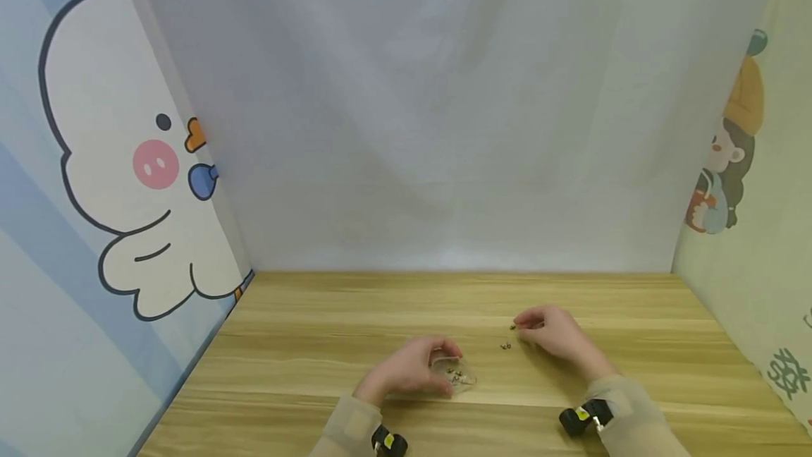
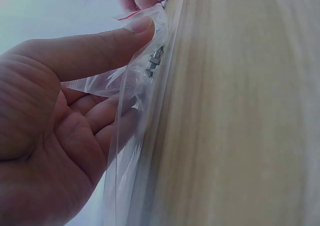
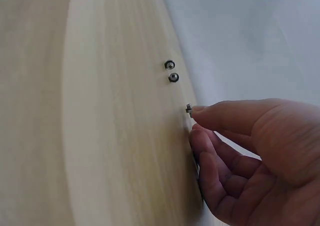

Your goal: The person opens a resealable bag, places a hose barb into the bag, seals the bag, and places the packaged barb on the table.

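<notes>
My left hand [image 1: 415,367] holds a clear plastic zip bag [image 1: 468,381] with a red line along its mouth. Its thumb lies over the film, the other fingers behind. Several small metal screws [image 2: 154,61] show through the bag. To the right and farther back, my right hand [image 1: 553,333] is low over the table, its thumb and fingertips pinching a small metal screw [image 3: 189,109]. Two similar screws, one of them the nearer screw [image 3: 173,77], stand close together on the wood beside that hand, each with a dark ring round a shiny centre.
The wood-grain table [image 1: 304,323] runs back to a pale grey curtain [image 1: 419,125]. A panel with a cartoon duck [image 1: 114,104] borders the left side, and a yellowish printed panel [image 1: 767,252] the right. Both wrists carry a black camera [image 1: 574,422] over beige sleeves.
</notes>
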`<state>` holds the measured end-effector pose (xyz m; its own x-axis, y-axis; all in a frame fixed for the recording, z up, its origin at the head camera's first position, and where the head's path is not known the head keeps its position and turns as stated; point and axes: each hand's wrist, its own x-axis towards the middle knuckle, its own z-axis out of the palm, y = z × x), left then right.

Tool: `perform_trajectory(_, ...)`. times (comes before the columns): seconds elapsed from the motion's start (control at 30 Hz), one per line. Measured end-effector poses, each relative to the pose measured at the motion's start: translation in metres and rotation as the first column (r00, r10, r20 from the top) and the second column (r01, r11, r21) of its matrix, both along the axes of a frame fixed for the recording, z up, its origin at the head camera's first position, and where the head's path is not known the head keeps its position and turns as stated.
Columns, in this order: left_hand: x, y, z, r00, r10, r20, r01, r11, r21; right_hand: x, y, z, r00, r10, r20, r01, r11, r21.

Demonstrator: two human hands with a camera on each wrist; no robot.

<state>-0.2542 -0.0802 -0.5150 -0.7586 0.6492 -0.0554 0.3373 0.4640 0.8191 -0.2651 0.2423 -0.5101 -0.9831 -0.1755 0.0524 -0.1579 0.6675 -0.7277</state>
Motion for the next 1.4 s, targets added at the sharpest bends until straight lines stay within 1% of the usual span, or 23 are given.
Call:
perform_trajectory(0.2, 0.000, 0.000, 0.000, 1.000, 0.007, -0.003, -0.007, 1.000, -0.007, -0.009, 0.001, -0.002, 0.999, 0.033, 0.007, -0.033, 0.999, 0.020)
perform_trajectory(0.43, -0.001, 0.000, -0.001, 1.000, 0.000, -0.015, 0.000, 1.000, -0.009, -0.016, 0.001, 0.000, 0.996, 0.080, 0.025, -0.081, 0.997, 0.019)
perform_trajectory(0.7, -0.001, 0.001, -0.001, 1.000, -0.003, -0.028, 0.003, 1.000, -0.004, -0.025, 0.004, -0.005, 0.991, 0.124, 0.042, -0.125, 0.992, 0.025)
perform_trajectory(0.93, 0.000, 0.000, 0.000, 1.000, 0.002, -0.024, -0.002, 1.000, -0.014, -0.025, 0.004, -0.006, 0.989, 0.141, 0.037, -0.142, 0.989, 0.044)
perform_trajectory(1.2, 0.002, 0.000, 0.002, 1.000, 0.002, -0.024, -0.002, 1.000, -0.017, -0.021, 0.002, -0.003, 0.993, 0.108, 0.054, -0.109, 0.994, 0.029)
perform_trajectory(1.4, 0.001, 0.000, 0.002, 1.000, 0.004, -0.011, -0.005, 1.000, -0.009, -0.020, 0.002, -0.005, 0.994, 0.101, 0.038, -0.103, 0.994, 0.035)
